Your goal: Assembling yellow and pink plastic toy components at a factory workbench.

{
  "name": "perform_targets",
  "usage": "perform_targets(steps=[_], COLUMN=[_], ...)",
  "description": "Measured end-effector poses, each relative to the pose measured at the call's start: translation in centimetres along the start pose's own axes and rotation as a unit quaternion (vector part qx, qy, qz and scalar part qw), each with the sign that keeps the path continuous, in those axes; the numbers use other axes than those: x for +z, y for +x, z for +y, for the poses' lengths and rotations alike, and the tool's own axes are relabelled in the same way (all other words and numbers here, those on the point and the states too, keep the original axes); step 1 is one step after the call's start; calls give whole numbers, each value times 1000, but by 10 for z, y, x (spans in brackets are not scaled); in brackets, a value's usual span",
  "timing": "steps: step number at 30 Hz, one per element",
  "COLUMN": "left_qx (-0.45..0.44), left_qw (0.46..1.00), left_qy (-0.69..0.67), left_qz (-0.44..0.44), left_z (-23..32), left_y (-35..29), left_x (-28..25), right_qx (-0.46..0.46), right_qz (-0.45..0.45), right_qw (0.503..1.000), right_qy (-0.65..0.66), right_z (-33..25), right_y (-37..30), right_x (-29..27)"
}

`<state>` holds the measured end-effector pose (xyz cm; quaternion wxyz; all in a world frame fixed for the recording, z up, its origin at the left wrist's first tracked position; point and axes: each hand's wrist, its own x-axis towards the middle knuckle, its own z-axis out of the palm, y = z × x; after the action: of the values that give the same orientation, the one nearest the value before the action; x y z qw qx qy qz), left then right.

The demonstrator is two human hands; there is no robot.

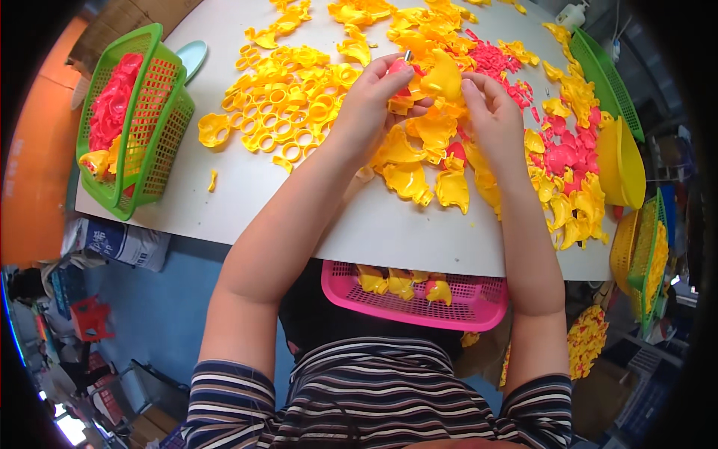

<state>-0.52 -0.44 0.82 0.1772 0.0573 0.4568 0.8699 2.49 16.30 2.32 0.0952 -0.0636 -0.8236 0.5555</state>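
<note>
Above the white table, my left hand (pixel 368 101) is closed around a small red plastic part (pixel 401 73), with a short metal pin (pixel 407 55) standing up beside it. A curved yellow plastic shell (pixel 443 76) is pinched between the thumb and fingers of my right hand (pixel 495 112). The two pieces are close together; whether they are joined is hidden by my fingers. Below my hands lie loose yellow shells (pixel 407 182), hollow side up. Left of them is a spread of yellow rings (pixel 280 112).
A pink basket (pixel 456 320) with several yellow pieces sits under the table's near edge. Green baskets (pixel 142 176) holding red and yellow parts stand at the left. Red parts (pixel 565 153), yellow shells and a yellow bowl (pixel 632 165) lie to the right.
</note>
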Motion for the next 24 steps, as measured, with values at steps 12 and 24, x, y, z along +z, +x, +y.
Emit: perform_targets(steps=[12,24], left_qx=[84,155], left_qw=[986,960], left_qy=[95,192], left_qz=[-111,-133], left_z=[-3,-1], left_y=[-12,-17], left_x=[9,15], right_qx=[-35,16], right_qz=[-103,-215], right_qw=[990,964], right_qy=[87,159], right_z=[3,3], right_y=[0,3], right_x=[-16,-42])
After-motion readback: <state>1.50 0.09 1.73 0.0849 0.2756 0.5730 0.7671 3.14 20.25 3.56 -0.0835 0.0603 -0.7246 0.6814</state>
